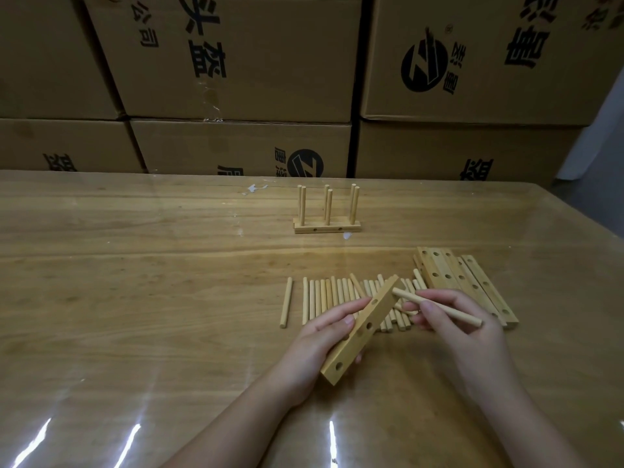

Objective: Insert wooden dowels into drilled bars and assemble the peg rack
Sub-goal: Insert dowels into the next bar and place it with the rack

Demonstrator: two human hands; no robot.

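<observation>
The desk (135, 298) stretches wide to the left of the hands. Its far edge runs along stacked cardboard boxes (236, 62), and its right edge slants away. A finished rack (327, 214) stands upright near the far edge, well apart from the loose dowels (331, 295) and the pile of bars (469, 282) just beside them. Over the dowels, the left hand (324, 336) holds a drilled bar (363, 327) tilted, fingers curled round it. The right hand (462, 319) pinches a single dowel (439, 307), its tip at the bar's upper end.
</observation>
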